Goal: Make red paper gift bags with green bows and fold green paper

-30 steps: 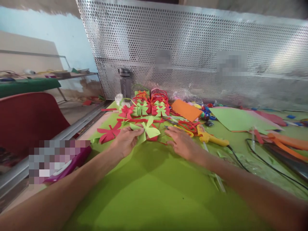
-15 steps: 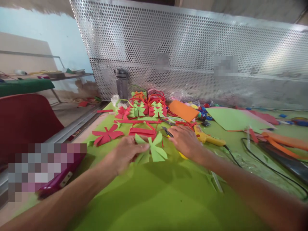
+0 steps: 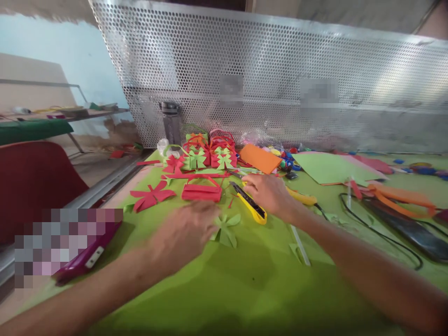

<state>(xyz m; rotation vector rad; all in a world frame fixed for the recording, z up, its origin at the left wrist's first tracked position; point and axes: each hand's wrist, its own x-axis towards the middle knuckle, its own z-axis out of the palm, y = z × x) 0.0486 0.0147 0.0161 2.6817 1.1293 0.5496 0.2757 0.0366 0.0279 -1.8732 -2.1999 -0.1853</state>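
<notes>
My left hand (image 3: 192,224), smeared by motion, hovers at the left edge of a light green paper flower (image 3: 229,228) lying on the green table; its fingers cannot be made out. My right hand (image 3: 266,193) is closed, fingers curled down on the table. Just beyond its fingertips show the grey blades of what look like scissors (image 3: 235,174); whatever the fingers hold is hidden. Beside this hand lies a yellow utility knife (image 3: 254,207). A small red paper bag (image 3: 201,192) and a red paper flower (image 3: 152,196) lie beyond my left hand.
Finished-looking red and green paper bags (image 3: 224,158) stand at the back by a bottle (image 3: 170,123). A yellow glue gun (image 3: 303,197) with its black cord is right of my hand. Orange paper (image 3: 261,158), green sheets (image 3: 332,168) and a purple case (image 3: 91,247) lie around.
My left hand has let go of the green flower, which now lies flat. My right hand has moved slightly forward, off the utility knife, uncovering it.
</notes>
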